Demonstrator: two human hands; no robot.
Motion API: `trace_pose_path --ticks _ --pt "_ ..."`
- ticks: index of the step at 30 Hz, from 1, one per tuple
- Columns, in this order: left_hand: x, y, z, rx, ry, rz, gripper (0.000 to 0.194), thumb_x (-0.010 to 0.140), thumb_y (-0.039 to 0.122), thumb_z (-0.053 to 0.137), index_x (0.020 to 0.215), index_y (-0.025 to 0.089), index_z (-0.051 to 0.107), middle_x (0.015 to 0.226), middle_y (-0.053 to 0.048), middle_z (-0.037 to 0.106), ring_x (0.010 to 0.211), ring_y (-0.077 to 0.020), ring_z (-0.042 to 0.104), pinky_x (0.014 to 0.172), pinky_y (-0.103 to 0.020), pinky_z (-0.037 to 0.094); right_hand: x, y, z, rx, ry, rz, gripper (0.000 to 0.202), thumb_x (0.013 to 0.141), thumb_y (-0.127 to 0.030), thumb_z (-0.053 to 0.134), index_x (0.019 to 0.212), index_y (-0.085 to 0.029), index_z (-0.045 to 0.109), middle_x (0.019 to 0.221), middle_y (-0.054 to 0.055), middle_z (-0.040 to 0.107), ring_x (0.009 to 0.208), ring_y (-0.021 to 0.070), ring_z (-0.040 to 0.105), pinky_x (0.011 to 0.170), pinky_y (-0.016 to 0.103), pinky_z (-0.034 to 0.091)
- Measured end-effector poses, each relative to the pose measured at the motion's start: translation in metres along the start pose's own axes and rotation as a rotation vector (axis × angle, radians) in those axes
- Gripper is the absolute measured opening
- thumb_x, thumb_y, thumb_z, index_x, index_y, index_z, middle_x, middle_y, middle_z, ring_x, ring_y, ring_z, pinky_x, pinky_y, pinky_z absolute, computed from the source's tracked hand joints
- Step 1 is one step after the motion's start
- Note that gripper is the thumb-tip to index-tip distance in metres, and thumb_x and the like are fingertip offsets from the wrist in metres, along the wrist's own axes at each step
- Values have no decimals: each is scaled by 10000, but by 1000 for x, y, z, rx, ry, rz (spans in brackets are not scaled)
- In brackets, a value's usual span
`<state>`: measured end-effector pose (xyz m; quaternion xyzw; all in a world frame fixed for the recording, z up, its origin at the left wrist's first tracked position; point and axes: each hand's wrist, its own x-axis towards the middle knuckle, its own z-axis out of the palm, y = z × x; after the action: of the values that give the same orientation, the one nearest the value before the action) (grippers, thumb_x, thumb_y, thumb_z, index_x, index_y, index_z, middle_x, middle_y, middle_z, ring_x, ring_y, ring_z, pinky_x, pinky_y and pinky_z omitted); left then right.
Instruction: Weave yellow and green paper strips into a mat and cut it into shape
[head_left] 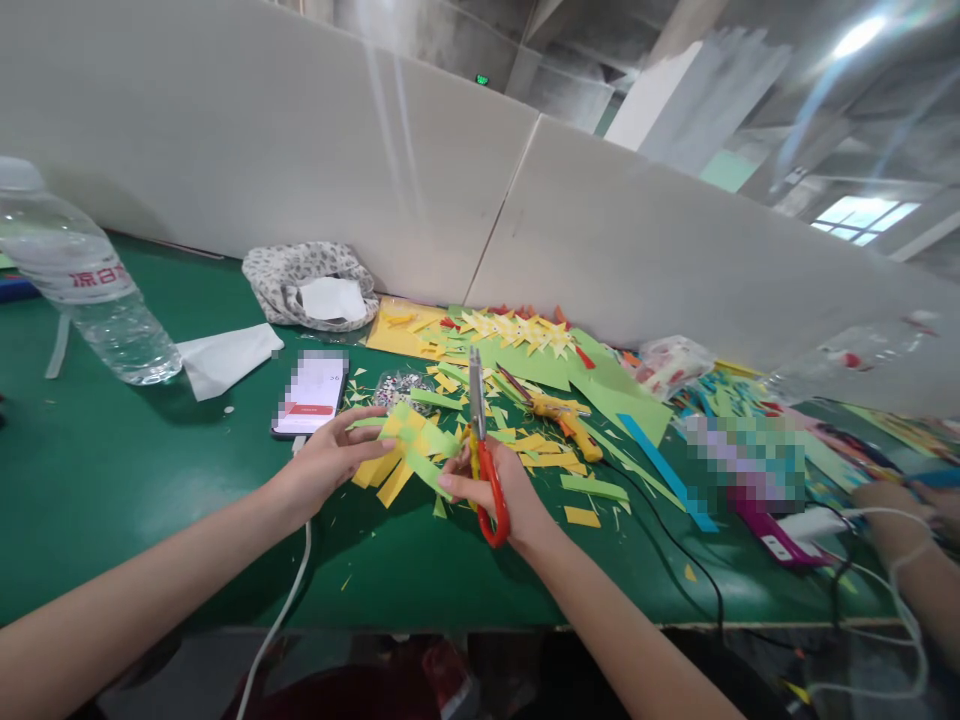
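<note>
My left hand [324,462] is closed with its fingertips on a piece made of crossed light-green paper strips [429,470], held just above the table. My right hand [517,492] grips scissors [478,395] with red and yellow handles, their blades pointing up and away from me. The thumb of that hand also touches the end of a green strip. Under and around both hands lie yellow paper strips [551,457] and small offcuts. A clear packet of small black-and-white beads or eyes [401,386] sits behind my left fingers.
Beyond the hands are a yellow glue gun [576,436] and yellow paper stars [517,330] on green sheets. To the left stand a phone [311,395] with a cable, a water bottle [105,280] and a patterned cloth pouch [266,275]. At right are a magenta device [776,530] and another person's arm [911,530].
</note>
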<state>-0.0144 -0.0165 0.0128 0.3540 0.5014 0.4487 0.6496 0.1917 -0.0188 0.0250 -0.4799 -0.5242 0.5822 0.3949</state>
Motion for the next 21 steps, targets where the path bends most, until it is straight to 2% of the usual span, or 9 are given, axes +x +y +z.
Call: trace_pose_path --ticks 4,6,9,11,15,21 --pt "-3 -1 5 -142 -45 -114 510 570 201 814 1034 217 602 938 -30 696 789 -143 667 670 -211 515 -1 5 7 118 180 -98 435 508 -299 805 715 -201 435 666 -39 592 622 140 588 587 298 524" --pt "-4 -2 6 -276 -78 -108 411 602 173 794 969 210 613 967 -26 699 818 -150 671 727 -246 537 -1 8 10 148 246 -105 432 506 -299 811 723 -195 453 689 -31 589 643 151 594 604 318 536" --pt "-7 -4 7 -445 -171 -39 184 677 198 744 827 192 638 1034 -27 691 963 -182 642 842 -303 524 -3 11 15 142 271 -92 389 515 -307 811 725 -173 513 719 -17 571 679 161 595 619 325 544" --pt "-9 -7 10 -478 -224 -27 139 693 212 733 801 187 650 1057 -31 689 1020 -200 620 883 -312 503 -5 12 19 146 268 -82 365 525 -311 806 726 -166 538 714 -16 561 683 161 595 624 316 541" --pt "-16 -17 17 -363 -238 -65 309 668 173 752 960 218 659 1078 -23 686 1032 -190 612 878 -274 489 -9 12 28 163 240 -61 350 549 -315 789 771 -162 565 736 3 585 695 166 600 639 314 541" --pt "-15 -19 16 -126 -113 -47 298 682 297 738 936 152 678 999 -82 707 885 -176 649 772 -233 504 -14 11 34 83 184 -19 372 509 -317 802 755 -164 568 702 3 601 650 164 596 642 339 549"
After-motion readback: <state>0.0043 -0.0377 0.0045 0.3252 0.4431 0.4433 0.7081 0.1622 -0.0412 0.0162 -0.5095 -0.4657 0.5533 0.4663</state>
